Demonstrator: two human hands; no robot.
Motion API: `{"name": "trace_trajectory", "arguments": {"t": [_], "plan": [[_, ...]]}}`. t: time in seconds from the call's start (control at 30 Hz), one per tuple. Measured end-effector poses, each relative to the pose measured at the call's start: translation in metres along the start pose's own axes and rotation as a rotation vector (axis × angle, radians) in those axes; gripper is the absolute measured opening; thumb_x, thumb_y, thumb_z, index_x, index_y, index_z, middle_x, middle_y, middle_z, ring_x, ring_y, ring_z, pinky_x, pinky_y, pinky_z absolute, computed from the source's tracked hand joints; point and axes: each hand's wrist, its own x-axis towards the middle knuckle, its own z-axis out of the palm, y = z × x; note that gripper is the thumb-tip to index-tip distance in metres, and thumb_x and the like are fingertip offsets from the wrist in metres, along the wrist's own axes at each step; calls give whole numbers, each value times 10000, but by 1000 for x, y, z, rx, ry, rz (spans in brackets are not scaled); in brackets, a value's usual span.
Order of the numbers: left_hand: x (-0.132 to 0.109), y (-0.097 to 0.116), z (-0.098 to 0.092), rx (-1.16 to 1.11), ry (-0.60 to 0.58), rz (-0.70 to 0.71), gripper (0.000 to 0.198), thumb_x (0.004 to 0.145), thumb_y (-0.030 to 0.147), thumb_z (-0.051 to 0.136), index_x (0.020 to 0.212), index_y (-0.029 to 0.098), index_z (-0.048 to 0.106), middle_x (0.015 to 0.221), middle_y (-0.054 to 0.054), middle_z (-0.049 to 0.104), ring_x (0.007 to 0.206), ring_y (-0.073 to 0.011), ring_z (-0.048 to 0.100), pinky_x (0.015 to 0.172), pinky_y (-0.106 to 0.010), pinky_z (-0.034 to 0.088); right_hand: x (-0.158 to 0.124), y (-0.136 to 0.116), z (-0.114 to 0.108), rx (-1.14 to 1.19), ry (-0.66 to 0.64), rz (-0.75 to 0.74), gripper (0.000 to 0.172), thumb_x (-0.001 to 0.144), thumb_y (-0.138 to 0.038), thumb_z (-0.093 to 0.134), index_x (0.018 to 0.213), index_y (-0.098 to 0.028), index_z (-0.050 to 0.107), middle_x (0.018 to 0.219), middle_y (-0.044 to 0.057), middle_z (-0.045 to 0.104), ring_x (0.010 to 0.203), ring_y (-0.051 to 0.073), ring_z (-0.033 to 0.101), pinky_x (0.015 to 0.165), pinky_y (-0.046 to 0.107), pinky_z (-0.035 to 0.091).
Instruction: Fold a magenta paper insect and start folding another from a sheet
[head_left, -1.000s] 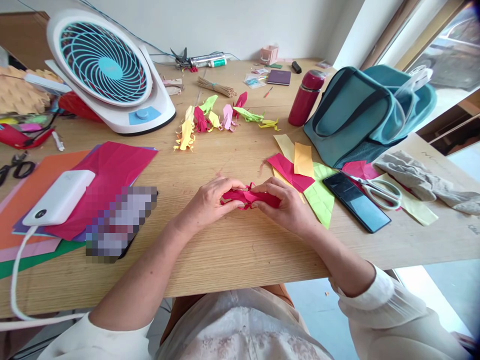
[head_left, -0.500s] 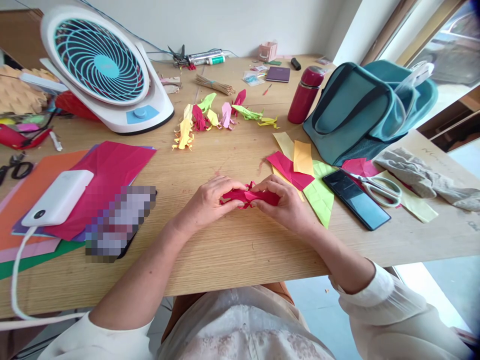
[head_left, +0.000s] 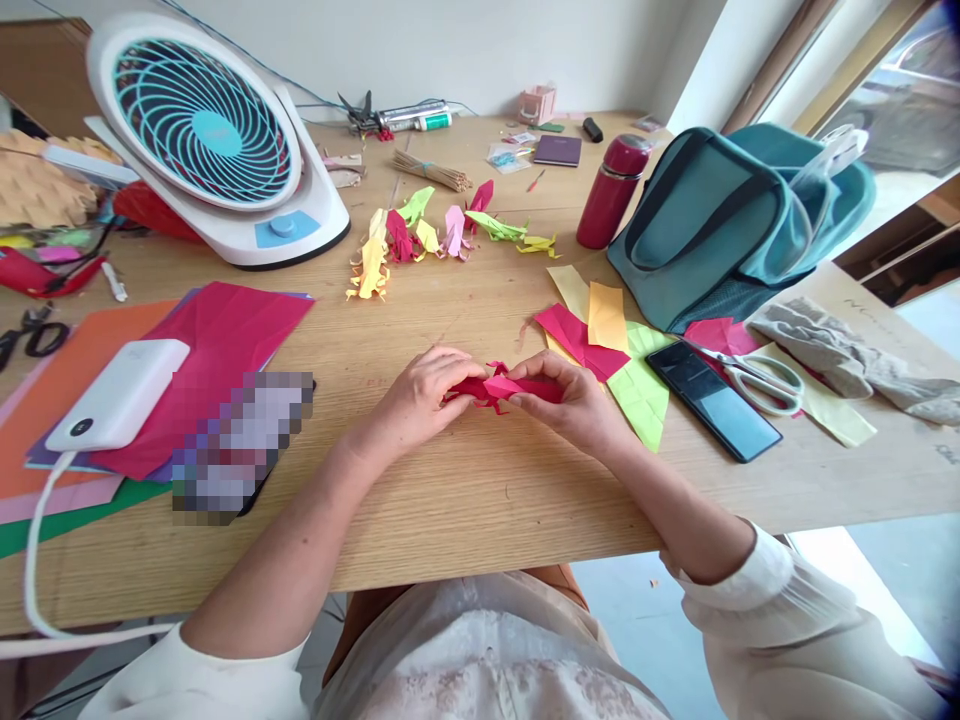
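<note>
Between my hands, just above the front of the table, is a red folded-paper figure (head_left: 496, 386) with thin legs sticking out at its middle. My left hand (head_left: 426, 398) pinches its left end between thumb and fingers. At the other end, my right hand (head_left: 567, 400) grips the longer, flatter part. My fingers hide much of both ends. Farther back stands a group of finished folded-paper figures, among them a yellow one (head_left: 370, 268), a pink one (head_left: 454, 232) and a green one (head_left: 498, 227).
Cut paper pieces (head_left: 582, 340), a dark phone (head_left: 712, 398) and scissors (head_left: 761, 380) lie to the right, before a teal bag (head_left: 697, 220) and a red flask (head_left: 613, 192). On the left are a fan (head_left: 214, 130), coloured sheets (head_left: 225, 325) and a white power bank (head_left: 118, 395).
My right fingers have shifted slightly right along the red paper figure, and more of its middle shows between my hands. Both hands keep their hold.
</note>
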Motion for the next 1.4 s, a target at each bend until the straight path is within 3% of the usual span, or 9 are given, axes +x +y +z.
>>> {"name": "trace_trajectory", "arguments": {"t": [0.13, 0.23, 0.33, 0.53, 0.7, 0.8, 0.93, 1.13, 1.4], "plan": [[2, 3, -2, 33, 58, -15, 251, 889, 103, 671, 1120, 201, 676, 1167, -85, 734, 1182, -264, 628, 1044, -472, 484, 0, -1, 0, -3, 50, -51, 229, 864, -379, 768, 1008, -222, 685, 1005, 41, 703, 958, 197, 664, 900, 359, 529], [6, 17, -8, -77, 191, -109, 121, 903, 175, 689, 1020, 208, 690, 1038, -51, 747, 1025, -220, 672, 949, -396, 517, -2, -4, 1, -43, 95, -101, 202, 879, -343, 757, 1025, -229, 677, 1020, 47, 697, 979, 205, 654, 907, 369, 520], [8, 33, -9, -257, 208, -207, 75, 885, 214, 717, 950, 205, 681, 928, -15, 746, 879, -171, 690, 831, -306, 533, -4, -7, 6, -100, 121, -172, 148, 894, -298, 745, 1012, -234, 682, 994, 42, 689, 952, 199, 647, 886, 363, 517], [7, 43, 2, -443, 248, -336, 96, 870, 217, 718, 948, 200, 665, 947, -13, 756, 883, -156, 713, 788, -256, 548, -5, -5, 13, -129, 105, -274, 104, 902, -265, 731, 985, -237, 675, 933, 34, 678, 916, 202, 632, 821, 358, 513], [6, 36, 3, -368, 214, -247, 269, 861, 143, 704, 1117, 219, 671, 972, -6, 754, 924, -152, 713, 871, -275, 537, -5, -5, 13, -138, 101, -287, 107, 909, -254, 725, 1001, -234, 674, 941, 35, 674, 910, 197, 631, 818, 353, 513], [7, 35, 2, -342, 218, -204, 153, 873, 178, 704, 1021, 215, 696, 992, -19, 759, 953, -172, 722, 879, -289, 537, -5, -5, 13, -144, 97, -305, 97, 916, -253, 719, 1001, -234, 677, 950, 40, 668, 916, 198, 635, 819, 355, 519], [7, 38, 3, -364, 221, -259, 68, 895, 234, 681, 956, 207, 690, 950, -26, 762, 935, -182, 725, 850, -287, 547, -5, -4, 14, -173, 99, -331, 86, 927, -238, 702, 1009, -239, 675, 944, 39, 654, 903, 195, 635, 797, 351, 531], [7, 39, 5, -409, 197, -358, 30, 858, 165, 649, 867, 193, 653, 861, -8, 725, 851, -151, 693, 798, -254, 532, -7, -4, 16, -236, 83, -389, 126, 933, -179, 683, 1043, -241, 676, 959, 43, 602, 888, 181, 625, 776, 337, 541], [7, 37, 4, -396, 151, -365, 87, 892, 166, 626, 810, 194, 636, 842, 0, 697, 845, -146, 658, 822, -263, 508, -7, -1, 18, -253, 76, -406, 171, 911, -146, 705, 1053, -241, 692, 961, 43, 584, 897, 180, 619, 789, 334, 547]]}}
